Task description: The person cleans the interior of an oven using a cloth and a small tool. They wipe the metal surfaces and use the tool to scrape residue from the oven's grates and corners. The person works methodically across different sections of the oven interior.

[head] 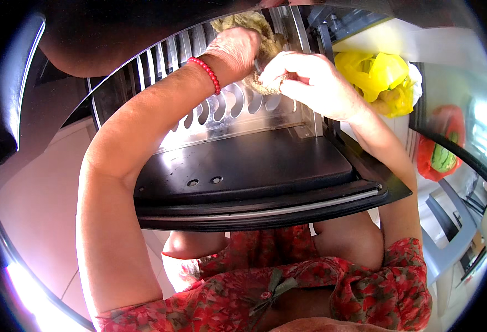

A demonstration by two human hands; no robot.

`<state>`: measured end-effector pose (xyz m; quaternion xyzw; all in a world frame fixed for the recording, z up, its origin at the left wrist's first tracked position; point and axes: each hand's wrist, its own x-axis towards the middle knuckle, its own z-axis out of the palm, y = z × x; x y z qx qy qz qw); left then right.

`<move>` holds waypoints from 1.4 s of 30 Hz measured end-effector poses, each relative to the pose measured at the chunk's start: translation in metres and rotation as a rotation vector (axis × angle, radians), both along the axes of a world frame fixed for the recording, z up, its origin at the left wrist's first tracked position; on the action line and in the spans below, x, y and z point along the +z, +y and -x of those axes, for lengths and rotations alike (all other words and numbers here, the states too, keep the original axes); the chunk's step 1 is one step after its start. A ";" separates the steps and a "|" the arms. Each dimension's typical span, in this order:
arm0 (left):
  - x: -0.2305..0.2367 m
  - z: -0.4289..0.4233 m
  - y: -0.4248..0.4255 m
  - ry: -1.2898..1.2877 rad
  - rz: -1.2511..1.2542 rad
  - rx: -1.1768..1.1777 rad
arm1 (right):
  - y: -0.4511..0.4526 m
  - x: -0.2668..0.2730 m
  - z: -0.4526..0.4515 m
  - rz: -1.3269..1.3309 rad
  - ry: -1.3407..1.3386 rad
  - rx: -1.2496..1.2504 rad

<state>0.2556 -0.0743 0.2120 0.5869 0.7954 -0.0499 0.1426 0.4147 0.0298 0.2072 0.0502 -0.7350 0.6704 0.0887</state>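
Observation:
A tan, rough-textured cloth (264,41) lies over the metal slats at the far end of an open drawer. My left hand (237,50), its wrist in a red bead bracelet (205,74), is closed on the cloth's upper part. To its right, my right hand (305,81) pinches the cloth's lower edge between thumb and fingers. Beneath both hands stands a shiny metal panel (243,108) with curved cut-outs, part of a metal rack. The drawer's black front panel (247,162) lies nearer my body, with two small round fittings.
Yellow plastic bags (376,79) sit on the right beyond the drawer rail (326,37). Farther right are a red bag (428,149) with a green striped thing in it, and a grey-blue plastic chair (455,232). The drawer's front edge (268,213) crosses before my knees. A dark handle (17,87) shows upper left.

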 end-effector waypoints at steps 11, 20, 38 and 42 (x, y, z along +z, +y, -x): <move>-0.019 0.002 -0.003 0.006 -0.007 -0.025 | 0.003 -0.003 -0.003 -0.036 0.021 -0.013; -0.011 -0.002 -0.058 -0.343 -0.132 -0.258 | 0.008 0.006 -0.011 -0.114 -0.069 0.223; -0.019 0.035 -0.057 -0.464 -0.121 -0.317 | -0.002 -0.007 0.000 -0.043 -0.177 0.365; -0.034 0.057 -0.037 -0.308 -0.291 -0.244 | -0.006 -0.014 0.004 0.001 -0.070 0.187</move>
